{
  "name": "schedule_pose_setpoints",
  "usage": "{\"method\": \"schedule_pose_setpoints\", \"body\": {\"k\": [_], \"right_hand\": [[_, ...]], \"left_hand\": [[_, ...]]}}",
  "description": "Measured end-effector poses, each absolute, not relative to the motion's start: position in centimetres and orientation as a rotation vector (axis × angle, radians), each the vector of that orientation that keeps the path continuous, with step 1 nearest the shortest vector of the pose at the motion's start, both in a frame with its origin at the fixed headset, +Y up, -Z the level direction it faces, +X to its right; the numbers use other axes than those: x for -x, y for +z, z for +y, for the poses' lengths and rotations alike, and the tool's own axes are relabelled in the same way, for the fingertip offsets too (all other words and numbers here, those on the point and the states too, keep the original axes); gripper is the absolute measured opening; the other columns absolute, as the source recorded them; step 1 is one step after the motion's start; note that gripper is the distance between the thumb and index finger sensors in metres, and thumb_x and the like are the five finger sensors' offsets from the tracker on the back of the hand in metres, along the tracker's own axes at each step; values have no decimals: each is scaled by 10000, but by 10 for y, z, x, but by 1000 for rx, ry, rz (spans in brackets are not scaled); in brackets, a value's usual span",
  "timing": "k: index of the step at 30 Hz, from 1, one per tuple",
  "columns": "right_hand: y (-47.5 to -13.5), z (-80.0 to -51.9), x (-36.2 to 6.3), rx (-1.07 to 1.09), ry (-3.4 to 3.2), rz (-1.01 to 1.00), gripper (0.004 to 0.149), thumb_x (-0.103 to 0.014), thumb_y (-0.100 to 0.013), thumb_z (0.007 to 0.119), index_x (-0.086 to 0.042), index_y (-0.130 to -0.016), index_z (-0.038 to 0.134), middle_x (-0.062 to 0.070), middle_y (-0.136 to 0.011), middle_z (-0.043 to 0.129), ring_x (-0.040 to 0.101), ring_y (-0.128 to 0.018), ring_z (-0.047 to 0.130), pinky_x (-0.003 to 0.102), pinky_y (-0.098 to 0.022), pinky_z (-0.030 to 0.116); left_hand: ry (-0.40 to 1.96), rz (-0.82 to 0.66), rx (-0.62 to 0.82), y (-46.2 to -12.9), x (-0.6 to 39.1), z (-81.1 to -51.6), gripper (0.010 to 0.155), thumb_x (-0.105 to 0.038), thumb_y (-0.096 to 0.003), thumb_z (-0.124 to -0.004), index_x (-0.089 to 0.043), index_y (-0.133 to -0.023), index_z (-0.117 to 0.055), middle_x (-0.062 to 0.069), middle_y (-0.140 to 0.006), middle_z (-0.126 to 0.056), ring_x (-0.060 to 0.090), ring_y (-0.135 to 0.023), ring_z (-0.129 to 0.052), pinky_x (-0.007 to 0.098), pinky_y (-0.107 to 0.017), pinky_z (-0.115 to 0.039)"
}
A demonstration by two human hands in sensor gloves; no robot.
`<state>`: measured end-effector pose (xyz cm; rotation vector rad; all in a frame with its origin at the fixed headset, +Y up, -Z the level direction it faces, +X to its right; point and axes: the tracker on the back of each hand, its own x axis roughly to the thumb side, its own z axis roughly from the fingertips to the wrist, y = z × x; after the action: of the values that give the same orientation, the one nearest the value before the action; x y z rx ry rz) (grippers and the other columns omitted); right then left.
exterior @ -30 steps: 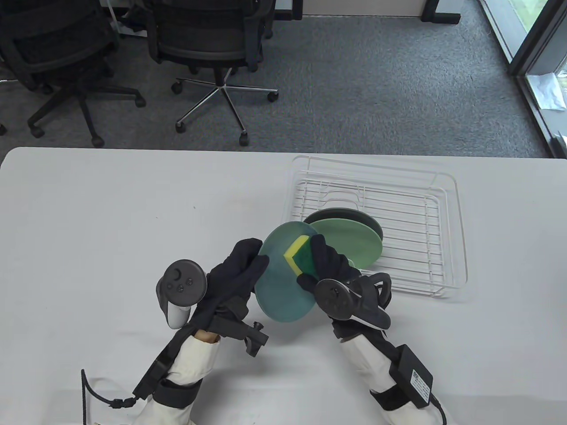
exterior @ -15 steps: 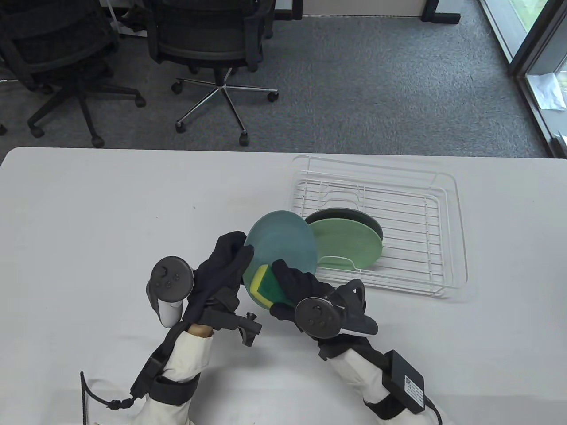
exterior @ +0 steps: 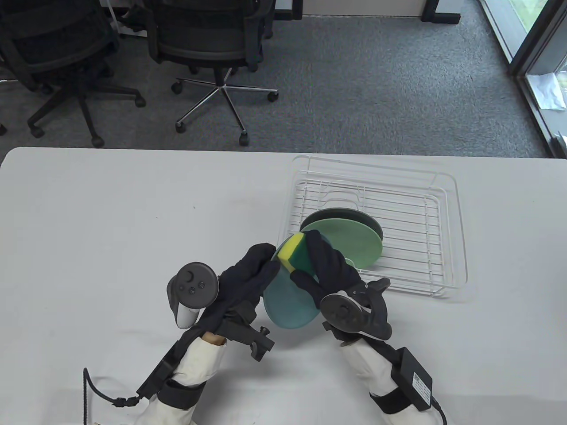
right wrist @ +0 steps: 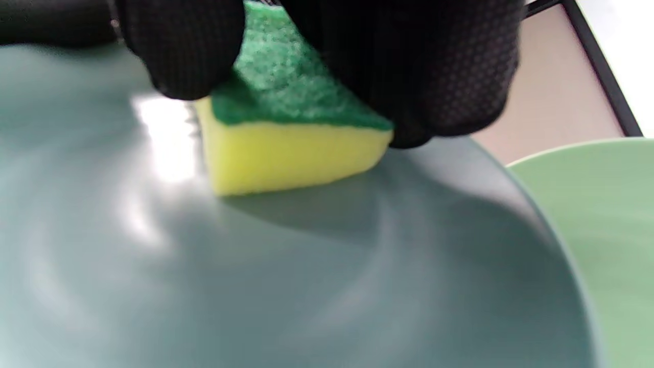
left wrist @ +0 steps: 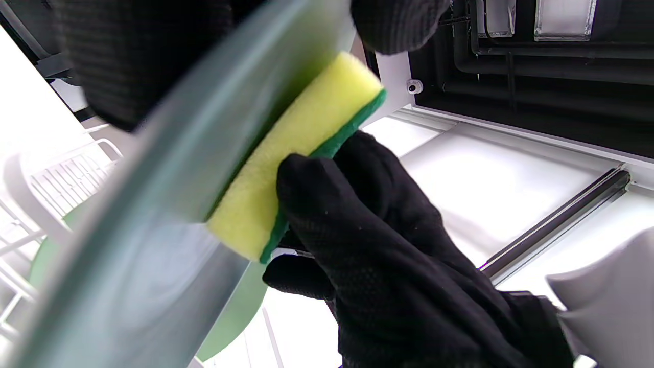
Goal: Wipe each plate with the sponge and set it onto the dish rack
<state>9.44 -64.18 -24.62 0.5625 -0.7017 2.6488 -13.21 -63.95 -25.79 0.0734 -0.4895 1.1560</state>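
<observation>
A teal plate (exterior: 290,301) (right wrist: 255,286) (left wrist: 168,204) is held tilted above the table in front of me. My left hand (exterior: 248,274) grips its left rim. My right hand (exterior: 325,265) (left wrist: 388,255) holds a yellow and green sponge (exterior: 294,252) (right wrist: 286,138) (left wrist: 301,153) and presses its yellow side against the plate's upper face. The white wire dish rack (exterior: 443,230) stands at the right. In it lean a light green plate (exterior: 354,241) (right wrist: 598,214) and, behind that, a dark green plate (exterior: 341,214).
The white table (exterior: 110,221) runs to its far edge, with grey carpet and black office chairs (exterior: 208,40) beyond. A black box (exterior: 414,376) and cable are strapped to my right forearm.
My right hand has swept the sponge from the plate's lower left edge up to its top edge. The plate and my left hand have shifted slightly right.
</observation>
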Motion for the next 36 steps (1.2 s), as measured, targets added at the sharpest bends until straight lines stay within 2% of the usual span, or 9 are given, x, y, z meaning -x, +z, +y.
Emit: {"method": "schedule_pose_setpoints", "body": {"k": [10, 15, 24, 30, 36], "right_hand": [[-258, -646, -112, -459, 2723, -631, 806, -425, -543, 758, 56, -1120, 469, 293, -947, 770, 411, -688, 895, 466, -489, 825], [-257, -647, -100, -574, 2793, -466, 799, -434, -538, 763, 54, -1114, 503, 291, -924, 796, 400, -661, 907, 461, -475, 830], [-245, -646, -71, -918, 2611, -216, 805, -418, -545, 765, 29, -1136, 451, 292, -977, 744, 423, -724, 866, 486, -521, 804], [-239, -645, -65, -928, 2625, -339, 806, -422, -547, 757, 16, -1141, 433, 279, -996, 730, 416, -760, 855, 487, -532, 802], [-245, -648, -76, -743, 2683, -550, 800, -412, -557, 744, 25, -1140, 413, 285, -1002, 717, 420, -779, 849, 487, -528, 804]], "left_hand": [[1214, -442, -157, -256, 141, -637, 500, -357, -597, -679, -81, -1012, -651, 330, -846, -891, 420, -608, -1004, 362, -343, -953], [1225, -400, -192, -257, 150, -635, 512, -356, -603, -669, -69, -1024, -623, 333, -849, -881, 421, -613, -999, 360, -349, -952], [1253, -323, -165, -267, 160, -646, 518, -352, -605, -660, -47, -1022, -618, 340, -844, -880, 422, -607, -1000, 355, -346, -954], [1222, -349, -134, -267, 151, -648, 517, -340, -608, -651, -28, -1018, -621, 348, -847, -874, 430, -608, -995, 364, -347, -948], [1176, -404, -84, -263, 135, -651, 503, -330, -604, -659, -35, -1012, -644, 360, -837, -882, 444, -597, -997, 376, -339, -947]]}}
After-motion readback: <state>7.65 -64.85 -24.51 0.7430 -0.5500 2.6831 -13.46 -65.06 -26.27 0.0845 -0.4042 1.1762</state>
